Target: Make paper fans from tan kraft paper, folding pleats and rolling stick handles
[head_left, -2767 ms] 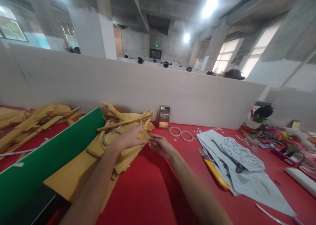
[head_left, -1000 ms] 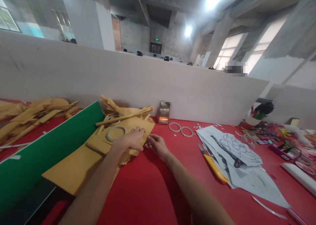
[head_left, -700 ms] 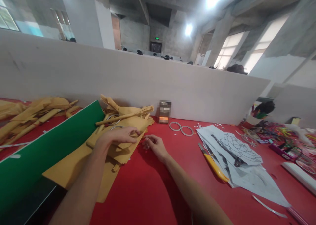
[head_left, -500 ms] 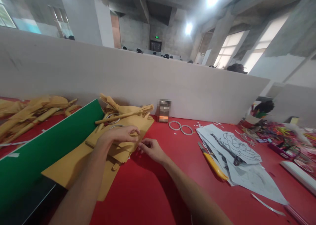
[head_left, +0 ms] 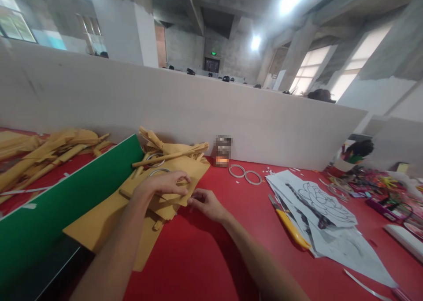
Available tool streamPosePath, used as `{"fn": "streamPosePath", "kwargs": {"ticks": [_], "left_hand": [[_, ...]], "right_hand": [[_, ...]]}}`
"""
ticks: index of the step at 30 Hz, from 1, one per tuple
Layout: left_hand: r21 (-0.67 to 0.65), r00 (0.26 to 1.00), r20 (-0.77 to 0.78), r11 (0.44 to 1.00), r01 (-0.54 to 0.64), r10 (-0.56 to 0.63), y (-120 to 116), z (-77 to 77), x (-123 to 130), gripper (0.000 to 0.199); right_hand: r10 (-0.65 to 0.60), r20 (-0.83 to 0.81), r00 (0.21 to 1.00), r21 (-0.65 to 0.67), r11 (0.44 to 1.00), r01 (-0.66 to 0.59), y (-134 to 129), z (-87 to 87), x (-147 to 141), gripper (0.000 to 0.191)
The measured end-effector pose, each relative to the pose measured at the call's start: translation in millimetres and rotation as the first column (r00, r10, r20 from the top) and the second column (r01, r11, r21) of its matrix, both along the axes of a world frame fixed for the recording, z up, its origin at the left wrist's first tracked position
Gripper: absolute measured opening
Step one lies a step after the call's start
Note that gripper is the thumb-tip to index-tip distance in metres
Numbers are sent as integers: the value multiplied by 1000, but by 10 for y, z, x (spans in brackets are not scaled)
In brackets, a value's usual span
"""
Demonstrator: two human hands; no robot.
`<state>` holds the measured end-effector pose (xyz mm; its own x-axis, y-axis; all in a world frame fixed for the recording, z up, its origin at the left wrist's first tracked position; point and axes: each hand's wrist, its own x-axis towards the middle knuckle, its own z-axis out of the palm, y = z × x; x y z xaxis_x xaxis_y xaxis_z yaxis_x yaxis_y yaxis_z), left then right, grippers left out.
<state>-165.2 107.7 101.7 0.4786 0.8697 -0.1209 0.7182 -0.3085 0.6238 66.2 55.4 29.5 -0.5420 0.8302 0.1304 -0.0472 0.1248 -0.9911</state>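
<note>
A brown kraft paper sheet [head_left: 194, 171] lies on a messy stack of brown paper pieces and rolled paper sticks. My left hand [head_left: 170, 184] rests over this stack, fingers bent and apart, with no object visible in its grasp. Just right of it, my right hand [head_left: 208, 205] is at the sheet's right edge. Its thumb and fingertips are pinched together there; whether they grip the paper or something small cannot be made out. A rolled paper stick [head_left: 170, 155] lies across the stack behind my left hand, near metal rings [head_left: 159, 172].
A green board [head_left: 76, 180] stands on edge at left, with more brown paper [head_left: 56, 153] beyond. Right of my hands are two wire rings [head_left: 253, 177], a yellow-handled knife [head_left: 292, 230] and drawing sheets [head_left: 325, 199]. A white partition [head_left: 185, 109] closes off the back.
The view has shifted a little, moving everything slightly right and down. My right hand's fingertips have slid slightly towards me along the paper's edge. My left hand stays over the stack.
</note>
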Motion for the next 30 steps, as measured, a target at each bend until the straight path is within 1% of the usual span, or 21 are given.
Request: {"fn": "streamPosePath", "kwargs": {"ticks": [2,4,5,7,10,13,16,19,21,26,30], "left_hand": [[26,999,45,999,-22,21,-83,-29,25,57],[68,993,106,996,-60,53,-211,-100,75,50],[93,988,138,992,-86,72,-285,-155,106,49],[150,970,204,974,-167,135,-437,-293,165,55],[211,916,329,928,-308,229,-628,-504,215,57],[228,884,400,908,-353,243,-741,-614,215,52],[193,875,434,926,-324,216,-795,-619,193,49],[140,886,429,956,-259,178,-820,-599,164,57],[120,893,420,965,-231,162,-824,-601,142,61],[88,889,426,970,-225,168,-812,-626,109,60],[52,872,459,975,-216,169,-826,-604,114,59]], "right_hand": [[-2,-14,1000,2,1000,2,3,-4,-4,51],[0,-30,1000,1,1000,0,6,-8,-8,51],[4,-37,999,0,1000,-4,7,-9,-9,52],[15,-49,999,-3,1000,-15,9,-9,-8,54],[26,-58,998,-6,1000,-26,11,-11,0,56],[24,-62,998,-11,1000,-24,15,-20,8,56],[18,-65,998,-16,1000,-19,20,-33,9,55],[23,-74,997,-14,1000,-25,25,-47,6,54],[31,-82,996,-12,999,-32,29,-59,5,52],[41,-95,995,-6,999,-42,38,-91,6,48],[32,-88,996,-5,999,-33,35,-84,10,49]]}}
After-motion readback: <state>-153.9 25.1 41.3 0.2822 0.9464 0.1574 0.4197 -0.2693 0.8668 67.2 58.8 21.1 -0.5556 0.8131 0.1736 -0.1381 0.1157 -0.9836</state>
